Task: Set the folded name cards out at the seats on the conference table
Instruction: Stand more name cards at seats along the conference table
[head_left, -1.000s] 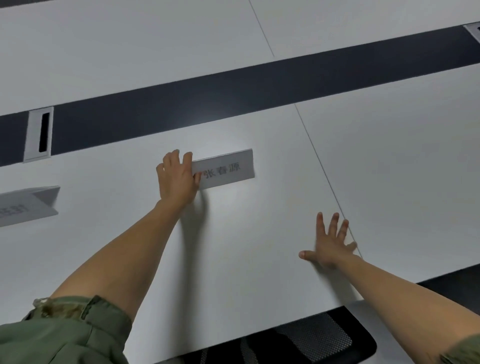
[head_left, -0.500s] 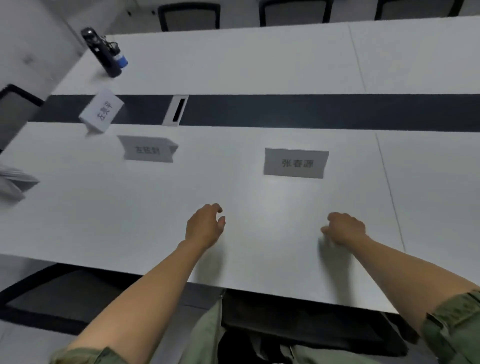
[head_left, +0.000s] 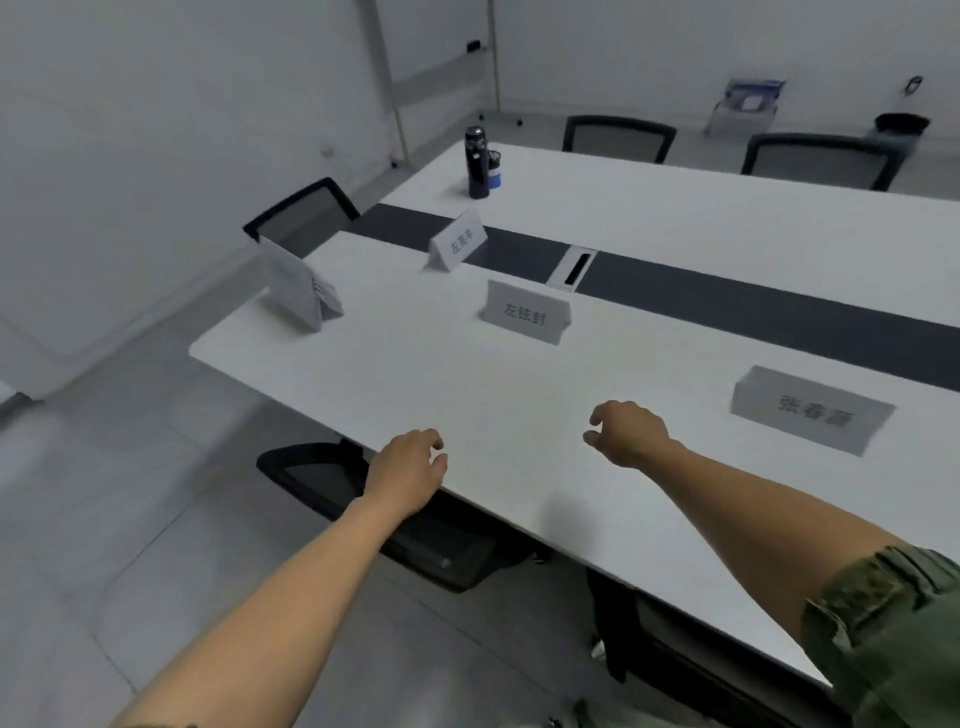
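Observation:
Three folded name cards stand on the white conference table (head_left: 467, 405): one at the right (head_left: 810, 410), one in the middle (head_left: 525, 313), and one at the table's head by the dark centre strip (head_left: 457, 243). A stack of several more folded cards (head_left: 304, 291) stands near the table's left corner. My left hand (head_left: 410, 470) hovers over the table's near edge, fingers loosely curled and holding nothing. Over the tabletop, left of the right card, my right hand (head_left: 628, 434) is also loosely curled and holds nothing.
A dark bottle (head_left: 478, 163) stands on the far half of the table. A cable slot (head_left: 571, 267) sits in the dark strip. Black chairs stand at the head (head_left: 301, 213), along the far side (head_left: 618, 137), and under the near edge (head_left: 322, 478).
My left hand let go of the right name card and both hands drew back toward the near edge. My view swung left, bringing the other cards and the stack into sight.

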